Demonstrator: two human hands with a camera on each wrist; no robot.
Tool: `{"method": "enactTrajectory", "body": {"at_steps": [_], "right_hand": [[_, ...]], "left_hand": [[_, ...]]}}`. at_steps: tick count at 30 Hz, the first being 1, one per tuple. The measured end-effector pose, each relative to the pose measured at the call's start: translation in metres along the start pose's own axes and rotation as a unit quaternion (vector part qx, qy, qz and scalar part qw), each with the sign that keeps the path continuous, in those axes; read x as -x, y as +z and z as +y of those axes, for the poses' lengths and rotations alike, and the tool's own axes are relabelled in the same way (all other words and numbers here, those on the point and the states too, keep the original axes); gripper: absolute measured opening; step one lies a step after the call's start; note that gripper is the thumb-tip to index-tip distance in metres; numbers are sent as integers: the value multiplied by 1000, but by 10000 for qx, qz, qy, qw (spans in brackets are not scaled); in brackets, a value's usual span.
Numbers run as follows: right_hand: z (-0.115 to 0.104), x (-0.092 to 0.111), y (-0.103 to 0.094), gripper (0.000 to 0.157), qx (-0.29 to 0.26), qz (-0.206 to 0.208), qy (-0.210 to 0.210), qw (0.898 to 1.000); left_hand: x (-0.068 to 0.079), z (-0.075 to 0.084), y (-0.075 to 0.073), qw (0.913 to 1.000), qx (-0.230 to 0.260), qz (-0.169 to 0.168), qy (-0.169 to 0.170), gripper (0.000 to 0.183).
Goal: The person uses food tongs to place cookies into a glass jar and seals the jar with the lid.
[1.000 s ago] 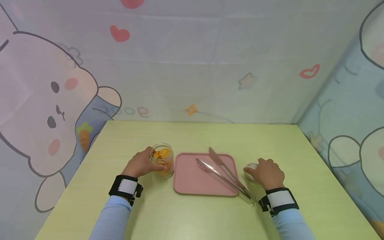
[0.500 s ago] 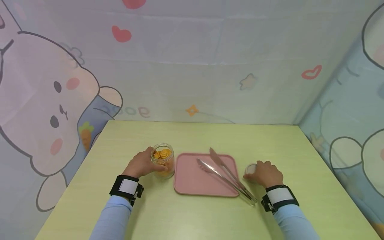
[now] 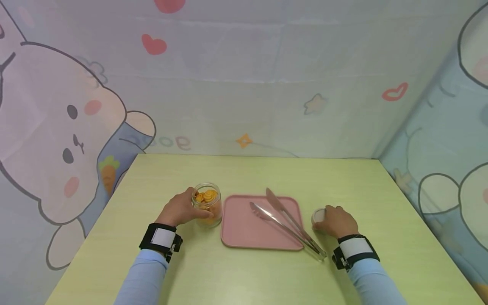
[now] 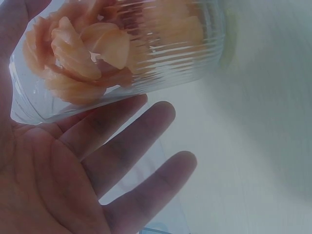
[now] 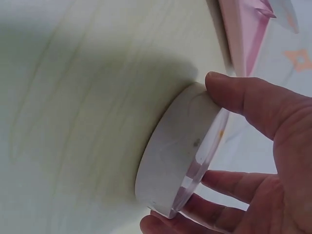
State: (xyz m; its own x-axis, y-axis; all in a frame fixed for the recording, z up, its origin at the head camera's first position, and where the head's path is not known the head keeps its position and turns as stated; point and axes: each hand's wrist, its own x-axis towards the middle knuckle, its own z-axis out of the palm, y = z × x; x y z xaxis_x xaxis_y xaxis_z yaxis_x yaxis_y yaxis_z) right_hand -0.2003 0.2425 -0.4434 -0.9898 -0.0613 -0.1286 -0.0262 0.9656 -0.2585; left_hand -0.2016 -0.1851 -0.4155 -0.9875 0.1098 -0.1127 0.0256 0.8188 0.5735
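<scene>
My left hand [image 3: 179, 208] holds a ribbed clear glass jar [image 3: 216, 213] by its side, thumb across the near face. The jar has no lid on and is filled with swirled golden cookies [image 4: 78, 53]. In the left wrist view, several fingers [image 4: 131, 151] extend below the jar. My right hand [image 3: 339, 222] pinches a round white lid [image 5: 170, 151] with a clear inner rim, thumb on one edge and fingertips on the opposite edge. The lid is low at the table, right of the tray, and partly hidden by the hand in the head view.
Between the hands lies a pink rectangular tray [image 3: 244, 235]. Metal tongs [image 3: 289, 224] rest diagonally across it, their handle end overhanging its near right corner. The pale yellow table [image 3: 228, 279] meets a printed cloth backdrop [image 3: 244, 114] behind.
My right hand has come down and slightly nearer with the lid, which now shows more beside the thumb. The left hand, jar, tray and tongs have not moved.
</scene>
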Motion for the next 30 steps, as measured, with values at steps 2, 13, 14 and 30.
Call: {"method": "enactTrajectory", "body": {"at_steps": [2,13,14,30], "right_hand": [[0,0,-1,68,7,19,-17,10000],[-16,-3,-19,66,73,623,-372,9973],[-20,-4,-22,67,73,696,-433,9966],[-124,-16,-63,67,-1,1057,-1618,9811]], "left_hand": [[0,0,0,10000,-2,6,-3,94],[-4,-4,4,10000,33,66,37,92],[-4,-5,4,10000,36,73,42,92],[-3,-6,6,9997,192,126,103,84]]}}
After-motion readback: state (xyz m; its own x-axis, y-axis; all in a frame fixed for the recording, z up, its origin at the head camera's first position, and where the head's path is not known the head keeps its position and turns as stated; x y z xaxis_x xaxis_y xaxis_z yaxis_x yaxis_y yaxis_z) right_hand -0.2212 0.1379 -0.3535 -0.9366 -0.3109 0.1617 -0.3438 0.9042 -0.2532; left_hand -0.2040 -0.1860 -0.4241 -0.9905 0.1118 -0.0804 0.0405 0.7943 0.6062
